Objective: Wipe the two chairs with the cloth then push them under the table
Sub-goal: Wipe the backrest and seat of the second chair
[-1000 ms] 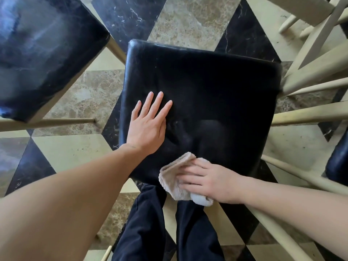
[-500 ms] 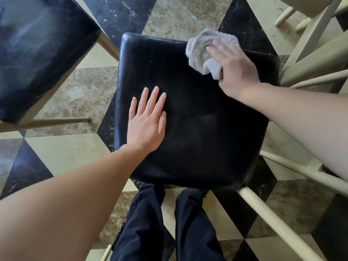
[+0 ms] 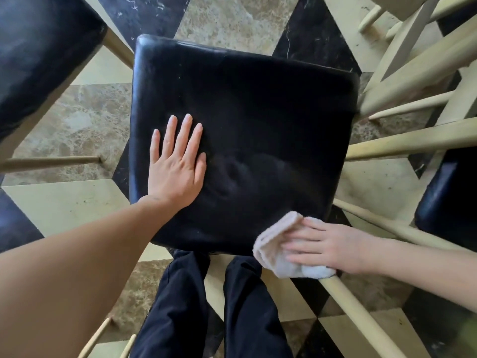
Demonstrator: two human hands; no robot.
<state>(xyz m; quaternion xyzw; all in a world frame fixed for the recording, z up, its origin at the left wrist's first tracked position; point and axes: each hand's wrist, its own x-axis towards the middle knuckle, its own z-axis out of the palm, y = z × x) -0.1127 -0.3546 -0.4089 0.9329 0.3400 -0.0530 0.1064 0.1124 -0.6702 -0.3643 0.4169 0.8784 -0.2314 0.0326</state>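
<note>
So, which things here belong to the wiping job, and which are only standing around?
Belonging to the job:
- cloth, under the right hand
- middle chair seat, with the left hand flat on it
- second black chair seat, at upper left

Only standing around:
- cream wooden frames at right
- checkered marble floor

Three black padded leather chair seats are in view: one at centre (image 3: 247, 140), one at upper left (image 3: 38, 55), one partly seen at right (image 3: 446, 197). Two bare hands (image 3: 175, 166) (image 3: 333, 249) and one crumpled pale cloth (image 3: 278, 254) appear.
</note>
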